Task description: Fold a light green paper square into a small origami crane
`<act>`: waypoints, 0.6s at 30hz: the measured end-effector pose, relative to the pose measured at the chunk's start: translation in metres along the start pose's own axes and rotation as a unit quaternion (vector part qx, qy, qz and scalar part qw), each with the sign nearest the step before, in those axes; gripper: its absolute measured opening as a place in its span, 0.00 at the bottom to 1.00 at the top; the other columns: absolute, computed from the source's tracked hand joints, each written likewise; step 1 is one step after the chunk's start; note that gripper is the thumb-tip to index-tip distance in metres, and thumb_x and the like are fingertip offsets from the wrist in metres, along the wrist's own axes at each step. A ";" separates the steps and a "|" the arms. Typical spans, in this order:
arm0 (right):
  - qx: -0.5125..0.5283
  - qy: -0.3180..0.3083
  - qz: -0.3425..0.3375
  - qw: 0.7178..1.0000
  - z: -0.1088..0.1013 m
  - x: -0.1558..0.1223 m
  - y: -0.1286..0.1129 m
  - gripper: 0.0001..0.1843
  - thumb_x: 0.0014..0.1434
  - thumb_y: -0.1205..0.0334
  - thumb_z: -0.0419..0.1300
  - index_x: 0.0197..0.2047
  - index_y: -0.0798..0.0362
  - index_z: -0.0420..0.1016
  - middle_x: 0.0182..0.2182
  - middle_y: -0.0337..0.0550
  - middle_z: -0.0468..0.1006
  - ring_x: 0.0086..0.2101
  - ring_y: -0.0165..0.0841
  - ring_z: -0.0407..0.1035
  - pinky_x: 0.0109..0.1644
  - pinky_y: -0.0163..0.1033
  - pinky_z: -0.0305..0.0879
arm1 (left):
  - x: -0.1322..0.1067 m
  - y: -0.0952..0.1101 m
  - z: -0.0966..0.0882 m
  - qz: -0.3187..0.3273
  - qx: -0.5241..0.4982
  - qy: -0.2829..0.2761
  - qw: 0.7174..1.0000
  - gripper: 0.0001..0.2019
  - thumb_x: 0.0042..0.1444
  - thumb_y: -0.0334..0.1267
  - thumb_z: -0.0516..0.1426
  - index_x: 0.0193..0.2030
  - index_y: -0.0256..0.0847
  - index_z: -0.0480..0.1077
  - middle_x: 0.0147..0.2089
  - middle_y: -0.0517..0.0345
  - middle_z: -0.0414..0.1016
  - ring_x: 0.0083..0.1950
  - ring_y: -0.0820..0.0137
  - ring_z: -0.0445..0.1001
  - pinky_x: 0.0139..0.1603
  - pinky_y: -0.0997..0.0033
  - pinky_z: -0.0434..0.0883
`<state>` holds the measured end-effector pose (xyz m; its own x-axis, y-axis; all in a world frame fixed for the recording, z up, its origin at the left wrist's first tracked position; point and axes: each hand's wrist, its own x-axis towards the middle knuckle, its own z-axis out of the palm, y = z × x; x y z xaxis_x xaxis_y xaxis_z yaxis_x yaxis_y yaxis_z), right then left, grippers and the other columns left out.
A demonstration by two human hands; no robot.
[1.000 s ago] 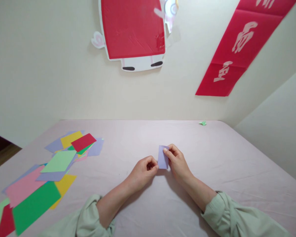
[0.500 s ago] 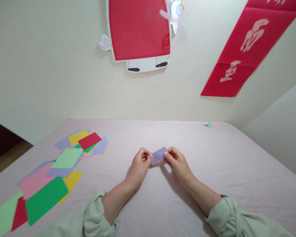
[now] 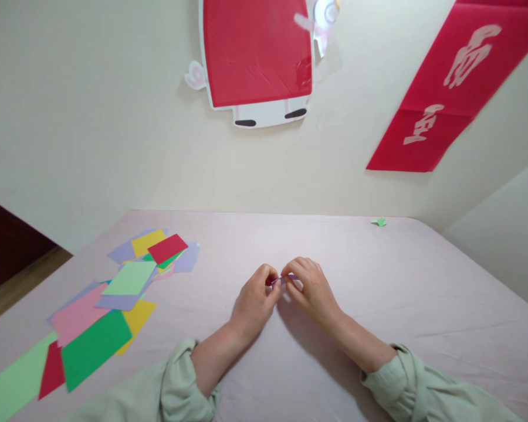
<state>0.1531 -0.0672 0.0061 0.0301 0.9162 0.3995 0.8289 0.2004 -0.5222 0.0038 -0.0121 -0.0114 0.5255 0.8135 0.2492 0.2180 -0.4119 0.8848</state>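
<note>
My left hand (image 3: 256,299) and my right hand (image 3: 310,287) meet at the middle of a pale pink table (image 3: 378,293). Both pinch a small folded lilac paper (image 3: 286,279) between thumb and fingertips. Only a thin sliver of the paper shows between the fingers; the rest is hidden by them. Both wrists rest low over the tabletop, and pale green sleeves cover my forearms.
Several coloured paper sheets (image 3: 110,299) lie scattered on the table's left side: green, pink, yellow, red, lilac. A small folded green paper piece (image 3: 379,221) sits at the far right edge by the wall. Red paper decorations (image 3: 257,53) hang on the wall behind.
The lilac paper stood upright, then lay flat between my hands, and is now folded down to a sliver. My hands have drawn closer together. The view has shifted slightly left.
</note>
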 end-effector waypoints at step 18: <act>-0.058 0.041 0.047 0.996 -0.006 0.003 0.018 0.05 0.56 0.70 0.54 0.32 0.51 0.68 0.32 0.40 0.71 0.38 0.36 0.65 0.46 0.42 0.56 | 0.001 0.000 0.000 0.031 0.024 -0.004 0.999 0.06 0.62 0.33 0.51 0.33 0.41 0.64 0.34 0.60 0.67 0.37 0.70 0.66 0.40 0.71 0.62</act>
<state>0.1711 -0.0631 0.0023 0.1528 0.8964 0.4161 0.8794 0.0688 -0.4712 0.0042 -0.0111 -0.0107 0.5464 0.7822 0.2993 0.2242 -0.4810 0.8476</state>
